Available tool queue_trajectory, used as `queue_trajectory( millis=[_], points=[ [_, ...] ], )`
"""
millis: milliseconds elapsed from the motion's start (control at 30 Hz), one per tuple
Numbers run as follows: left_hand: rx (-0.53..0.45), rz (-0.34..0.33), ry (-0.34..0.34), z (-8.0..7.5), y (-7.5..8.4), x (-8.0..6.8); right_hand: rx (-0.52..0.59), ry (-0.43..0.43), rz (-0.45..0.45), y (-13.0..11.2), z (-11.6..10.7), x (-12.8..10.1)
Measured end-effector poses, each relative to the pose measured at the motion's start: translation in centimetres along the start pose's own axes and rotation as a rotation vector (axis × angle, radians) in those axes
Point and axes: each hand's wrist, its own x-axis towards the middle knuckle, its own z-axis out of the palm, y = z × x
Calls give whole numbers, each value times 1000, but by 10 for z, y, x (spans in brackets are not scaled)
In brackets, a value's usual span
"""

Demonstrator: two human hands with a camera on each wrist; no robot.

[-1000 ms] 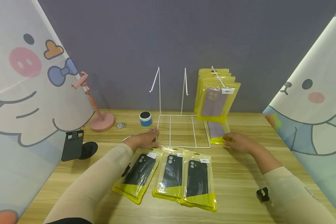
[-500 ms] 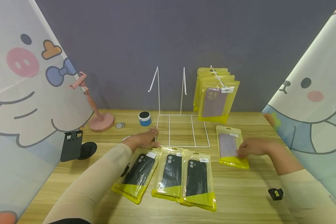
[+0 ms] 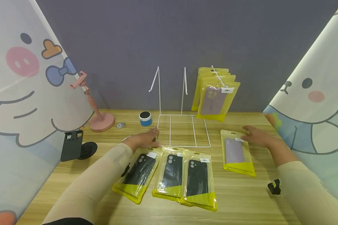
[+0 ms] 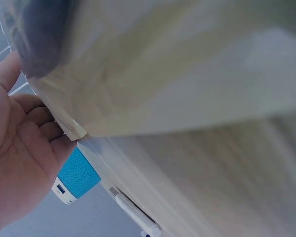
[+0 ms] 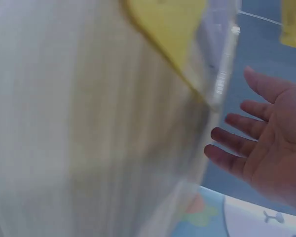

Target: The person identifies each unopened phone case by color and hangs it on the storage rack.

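Observation:
My left hand [image 3: 144, 139] rests at the left side of the white wire rack [image 3: 183, 146], fingers loosely bent and thumb apart. Just in front of it lies a bagged black phone case [image 3: 140, 170]; two more bagged black phone cases, one in the middle [image 3: 171, 172] and one to the right [image 3: 197, 178], lie alongside. At the right, a bagged purple phone case [image 3: 234, 151] lies flat on the table. My right hand [image 3: 257, 137] is by its upper right corner, and the right wrist view shows these fingers [image 5: 232, 140] spread, holding nothing.
Several yellow bags with phone cases [image 3: 215, 101] hang from the rack's right hook. The left hook [image 3: 154, 79] and middle hook [image 3: 186, 81] stand bare. Behind my left hand are a blue speaker [image 3: 145, 118], a small silver player [image 3: 120, 125], a pink phone stand [image 3: 102, 122] and a black stand [image 3: 72, 145].
The bagged purple phone case has come out from under the hanging bags, rightward and towards me. My right hand has let go and moved to its top end. My left hand stays put.

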Motion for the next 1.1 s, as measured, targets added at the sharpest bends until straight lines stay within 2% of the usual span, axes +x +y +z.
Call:
queue_trajectory(
  millis=[167, 300, 400, 700, 833, 1100],
  points=[
    [-1, -7, -4, 1, 0, 0, -48, 34, -26, 8, 12, 13],
    [-16, -11, -4, 1, 1, -1, -107, 70, -51, 11, 14, 16],
    [-28, -13, -1, 1, 2, -2, -87, 64, -75, 8, 11, 13],
    [-29, -11, -7, 1, 0, -2, 174, 69, -120, -13, -15, -11],
    [-31, -9, -11, 1, -1, -1, 229, 93, -126, -25, -30, -22],
    [-31, -18, -11, 1, -1, -2, 335, 124, -206, -60, -49, -43]
  ],
)
